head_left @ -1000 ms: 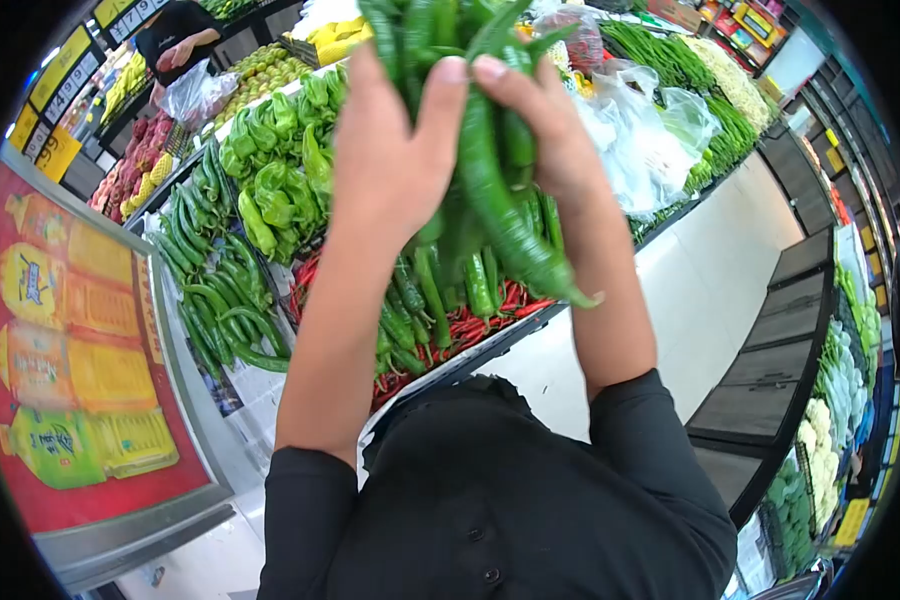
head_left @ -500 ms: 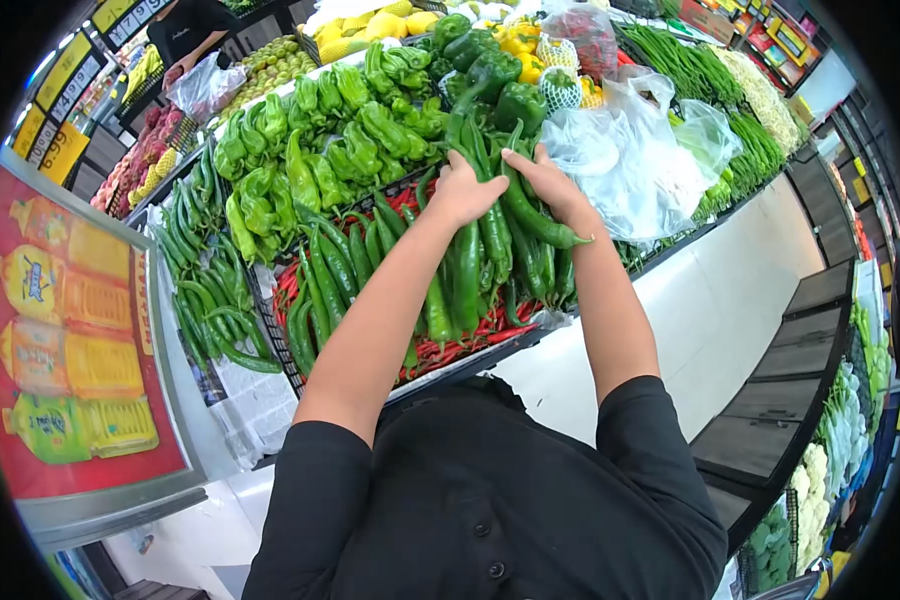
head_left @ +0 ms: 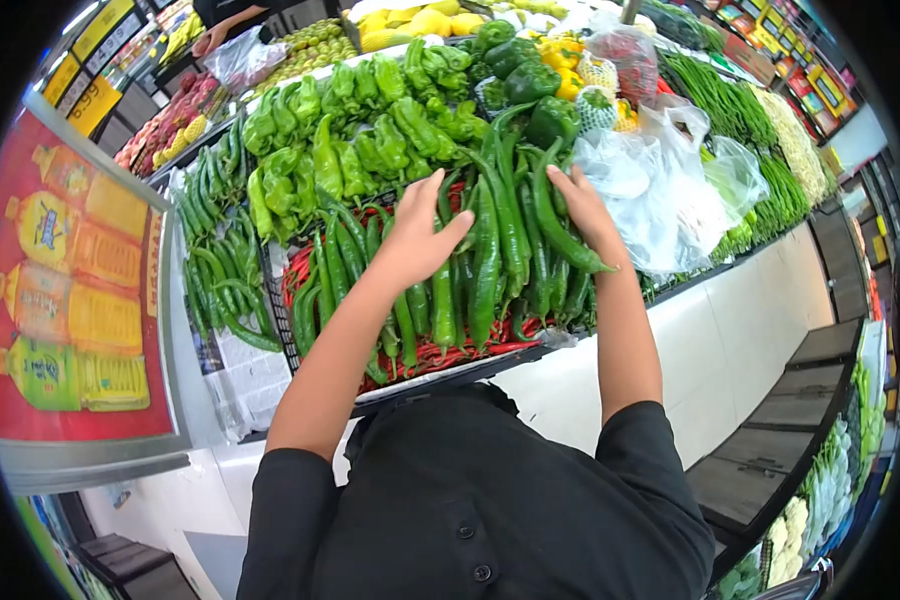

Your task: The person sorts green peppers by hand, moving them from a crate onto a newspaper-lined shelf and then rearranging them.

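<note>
My left hand (head_left: 422, 232) is open over the left part of a pile of long green peppers (head_left: 487, 240), thumb and fingers apart. At the pile's right side is my right hand (head_left: 582, 205), open, its fingertips beside a curved green pepper (head_left: 555, 222); whether they touch it I cannot tell. The long peppers lie side by side on small red chilies (head_left: 440, 357) in a black-edged crate. Lighter green peppers (head_left: 355, 150) are heaped behind my left hand. Dark green bell peppers (head_left: 532, 82) sit behind the pile.
Clear plastic bags (head_left: 650, 190) lie right of my right hand. Thinner green peppers (head_left: 228, 280) and a red panel with bottle pictures (head_left: 80, 290) are on the left. Another person's hand (head_left: 210, 40) is near a bag at the upper left. Green beans (head_left: 715, 95) lie at the upper right.
My hands have moved apart, the left one leftward and off the peppers, its fingers opening. The long peppers between them are more spread out. The whole view has shifted slightly.
</note>
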`<state>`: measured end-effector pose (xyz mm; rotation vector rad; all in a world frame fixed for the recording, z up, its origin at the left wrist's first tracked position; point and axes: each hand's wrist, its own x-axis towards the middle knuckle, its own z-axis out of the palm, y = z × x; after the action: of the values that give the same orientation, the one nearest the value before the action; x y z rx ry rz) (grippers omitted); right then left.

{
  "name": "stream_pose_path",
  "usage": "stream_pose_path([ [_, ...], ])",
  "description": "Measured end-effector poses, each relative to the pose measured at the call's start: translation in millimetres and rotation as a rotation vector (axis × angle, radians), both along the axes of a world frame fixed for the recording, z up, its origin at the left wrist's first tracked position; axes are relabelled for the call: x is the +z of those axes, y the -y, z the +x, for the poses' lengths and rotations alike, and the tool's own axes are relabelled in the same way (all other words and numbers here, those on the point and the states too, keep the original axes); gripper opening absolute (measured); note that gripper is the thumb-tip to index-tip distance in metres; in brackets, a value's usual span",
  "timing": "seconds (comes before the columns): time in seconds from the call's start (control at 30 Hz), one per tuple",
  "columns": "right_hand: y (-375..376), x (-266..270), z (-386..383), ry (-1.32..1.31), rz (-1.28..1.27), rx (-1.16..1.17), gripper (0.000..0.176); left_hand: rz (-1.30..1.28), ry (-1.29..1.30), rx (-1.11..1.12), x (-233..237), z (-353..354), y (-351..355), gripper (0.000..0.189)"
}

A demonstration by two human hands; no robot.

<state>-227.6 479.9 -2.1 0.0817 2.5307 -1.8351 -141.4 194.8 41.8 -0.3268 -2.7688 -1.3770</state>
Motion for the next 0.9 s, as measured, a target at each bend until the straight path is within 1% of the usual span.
stream_pose_path([
  [0.03, -2.6, -2.2, 3.2, -0.003, 0.045, -0.04, 0.092, 0.065, -0.048, -0.022, 5.2, 16.3, 18.5, 0.069],
  [0.1, -8.9, 9.5, 18.8, 0.014, -0.068, 0.004, 0.089, 0.106, -0.136, 0.085, 10.7, 54.6, 58.5, 0.053],
  [0.13, -8.7, 13.9, 25.6, 0.016, -0.222, 0.039, 0.081, 0.118, -0.148, 0.181, 4.6, 70.7, 83.1, 0.049],
  [0.17, -10.9, 13.9, 29.8, 0.024, -0.374, 0.072, 0.073, 0.133, -0.161, 0.276, -8.4, 86.4, 110.2, 0.045],
  [0.23, -33.6, -6.7, 24.7, 0.04, -0.45, 0.16, 0.07, 0.268, -0.207, 0.49, -52.7, 118.5, 172.8, 0.042],
  [0.3, -46.4, -11.9, 31.5, 0.073, -0.362, 0.183, 0.069, 0.209, -0.114, 0.752, -77.1, 157.5, 226.1, 0.039],
  [0.37, -51.9, -16.8, 35.5, 0.093, -0.249, 0.215, 0.069, 0.139, -0.034, 0.891, -93.7, 191.0, 262.7, 0.037],
  [0.4, -50.8, -16.9, 35.9, 0.069, -0.139, 0.24, 0.067, 0.145, -0.017, 0.907, -105.4, 199.7, 276.3, 0.037],
  [0.47, -32.0, -9.8, 45.7, 0.07, -0.007, 0.182, 0.066, 0.156, 0.019, 0.934, -132.8, 215.0, 296.5, 0.037],
  [0.5, -21.4, -5.4, 49.9, 0.064, 0.056, 0.149, 0.065, 0.166, 0.023, 0.915, -144.1, 215.2, 301.5, 0.037],
  [0.57, -18.1, -11.0, 50.6, -0.049, 0.167, 0.117, 0.062, 0.184, 0.034, 0.877, -163.9, 209.3, 307.6, 0.039],
  [0.6, -18.1, -15.2, 50.4, -0.105, 0.222, 0.102, 0.06, 0.181, 0.048, 0.84, -173.9, 206.3, 313.5, 0.045],
  [0.63, -11.6, -13.2, 53.3, -0.164, 0.276, 0.085, 0.059, 0.173, 0.066, 0.88, -177.6, 202.8, 317.5, 0.049],
  [0.67, -7.3, -10.0, 57.7, -0.217, 0.41, -0.012, 0.063, 0.165, 0.084, 0.917, -181.9, 197.9, 320.5, 0.054],
  [0.7, -5.2, -11.2, 59.6, -0.241, 0.463, -0.08, 0.065, 0.158, 0.105, 0.952, -185.4, 192.5, 322.3, 0.058],
  [0.73, -10.4, -18.6, 59.5, -0.261, 0.517, -0.148, 0.067, 0.211, 0.108, 0.966, -189.0, 186.4, 325.1, 0.075],
  [0.8, -18.2, -27.4, 64.4, -0.306, 0.607, -0.26, 0.073, 0.267, 0.011, 0.876, -204.4, 165.4, 326.9, 0.086],
  [0.83, -18.1, -28.7, 68.9, -0.305, 0.599, -0.309, 0.072, 0.292, -0.042, 0.829, -210.9, 158.5, 325.2, 0.091],
  [0.9, -14.9, -30.7, 79.3, -0.308, 0.577, -0.413, 0.071, 0.103, -0.087, 0.923, -220.7, 149.3, 313.0, 0.096],
])
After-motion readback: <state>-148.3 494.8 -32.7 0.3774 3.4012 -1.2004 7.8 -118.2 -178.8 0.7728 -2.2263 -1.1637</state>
